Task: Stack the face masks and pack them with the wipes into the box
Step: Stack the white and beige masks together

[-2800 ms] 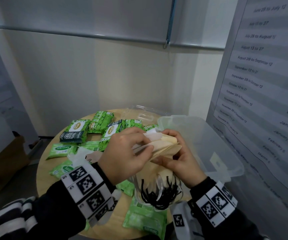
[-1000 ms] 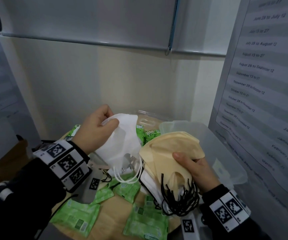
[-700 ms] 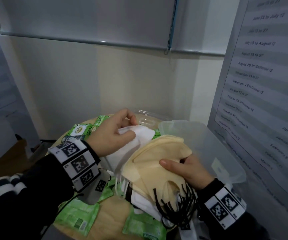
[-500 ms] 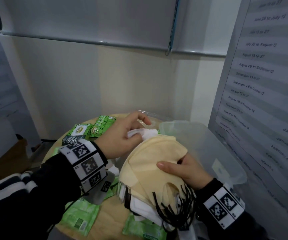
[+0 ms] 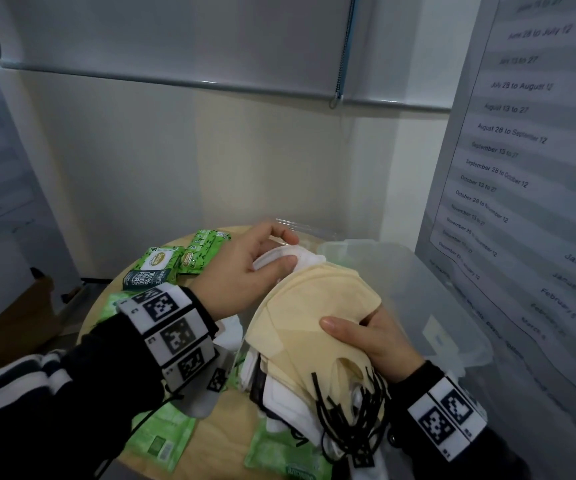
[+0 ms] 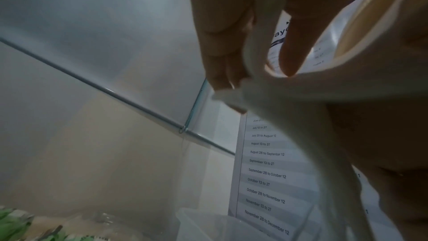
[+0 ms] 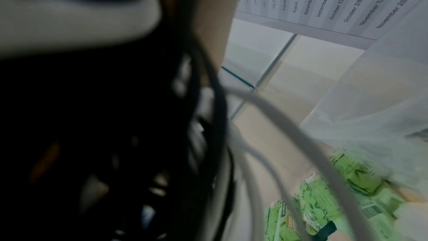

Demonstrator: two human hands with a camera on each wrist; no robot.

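My right hand grips a stack of face masks, beige on top with white ones beneath, its black ear loops dangling over the table. My left hand pinches a white mask between thumb and fingers and holds it against the far edge of the stack. In the left wrist view the fingers curl round the white mask. The clear plastic box stands open just right of my hands. Green wipe packs lie on the round table.
The wooden round table also carries wipe packs near its front edge and a clear lid at the back. A wall poster with dates stands close on the right. A cardboard box sits on the floor at left.
My left hand brought the white mask from up at the left down to the far edge of the beige stack. The right hand kept its grip and tilted the stack.
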